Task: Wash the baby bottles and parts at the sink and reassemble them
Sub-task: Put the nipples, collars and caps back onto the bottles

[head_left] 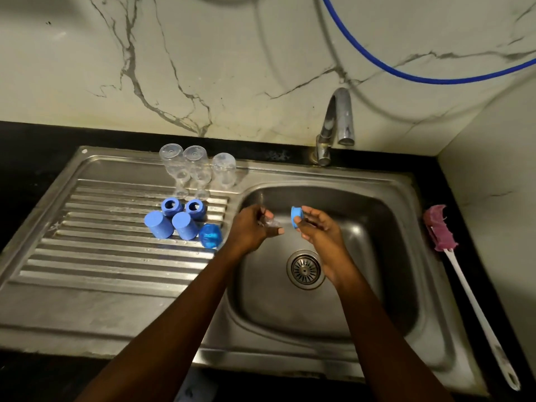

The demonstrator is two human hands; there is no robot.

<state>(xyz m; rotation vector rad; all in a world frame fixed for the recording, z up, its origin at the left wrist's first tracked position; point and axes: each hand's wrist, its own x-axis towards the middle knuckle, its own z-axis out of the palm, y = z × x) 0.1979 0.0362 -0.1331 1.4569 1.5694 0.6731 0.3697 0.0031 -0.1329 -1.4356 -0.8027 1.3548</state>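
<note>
Over the steel sink basin (377,256), my left hand (253,227) pinches a small clear teat (271,223). A hand's width to its right, my right hand (317,227) grips a blue screw ring (296,217) by its edge. On the ribbed drainboard (101,250) three clear bottles (185,169) stand upside down at the back. In front of them lie two blue rings (171,206), two solid blue caps (158,224) and a translucent blue cap (211,236).
A chrome tap (336,123) rises behind the basin; no water is visible. The drain strainer (304,269) sits below my hands. A pink-headed bottle brush (452,256) with a white handle lies on the black counter to the right. A blue hose (406,74) hangs on the marble wall.
</note>
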